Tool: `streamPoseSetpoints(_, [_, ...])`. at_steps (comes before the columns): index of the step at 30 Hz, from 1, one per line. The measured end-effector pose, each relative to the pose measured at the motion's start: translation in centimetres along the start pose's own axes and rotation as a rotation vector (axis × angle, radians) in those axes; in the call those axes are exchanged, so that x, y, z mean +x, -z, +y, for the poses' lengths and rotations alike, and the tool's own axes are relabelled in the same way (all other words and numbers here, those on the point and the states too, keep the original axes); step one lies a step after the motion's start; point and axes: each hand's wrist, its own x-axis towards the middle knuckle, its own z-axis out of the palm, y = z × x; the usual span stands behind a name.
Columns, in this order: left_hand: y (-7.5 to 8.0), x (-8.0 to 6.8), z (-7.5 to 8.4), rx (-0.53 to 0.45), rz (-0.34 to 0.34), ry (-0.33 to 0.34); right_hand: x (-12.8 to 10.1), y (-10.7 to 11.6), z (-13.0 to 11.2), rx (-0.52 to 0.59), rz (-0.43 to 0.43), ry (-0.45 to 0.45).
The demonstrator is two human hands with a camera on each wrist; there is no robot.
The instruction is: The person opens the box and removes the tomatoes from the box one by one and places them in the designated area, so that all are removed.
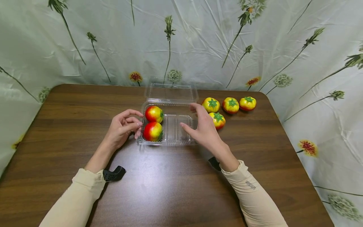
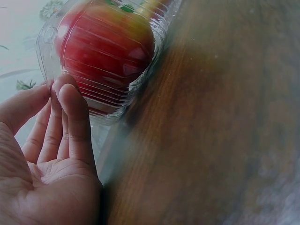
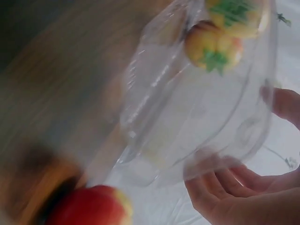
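A clear plastic clamshell box (image 1: 174,143) lies on the table with its lid (image 1: 171,91) folded back. Two red-and-yellow persimmon-like fruits (image 1: 153,131) with green leafy tops sit side by side at its left end. My left hand (image 1: 123,127) is at that end; in the left wrist view its thumb and fingertips pinch the box's rim (image 2: 44,61) beside a red fruit (image 2: 105,44). Over the box's right end, my right hand (image 1: 204,127) is spread, thumb and fingers apart with nothing between them. The right wrist view is blurred and shows its fingers (image 3: 225,180) close to the clear plastic.
Several more yellow-and-red fruits (image 1: 231,105) stand at the back right, one of them (image 1: 217,120) just beyond my right hand. The brown wooden table (image 1: 158,189) ends at the back against a flower-printed curtain (image 1: 119,41). Black straps (image 1: 114,173) sit at both wrists.
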Motion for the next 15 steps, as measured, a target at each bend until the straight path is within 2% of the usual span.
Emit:
streamPoseSetpoints(9, [0.0,0.1,0.0,-0.003,0.001,-0.001,0.5,-1.5,-2.2,0.081,-0.066,0.051])
streamPoseSetpoints(15, [0.0,0.0,0.1,0.006,0.007,0.003,0.6,-2.6,-3.5,0.069,-0.099,0.057])
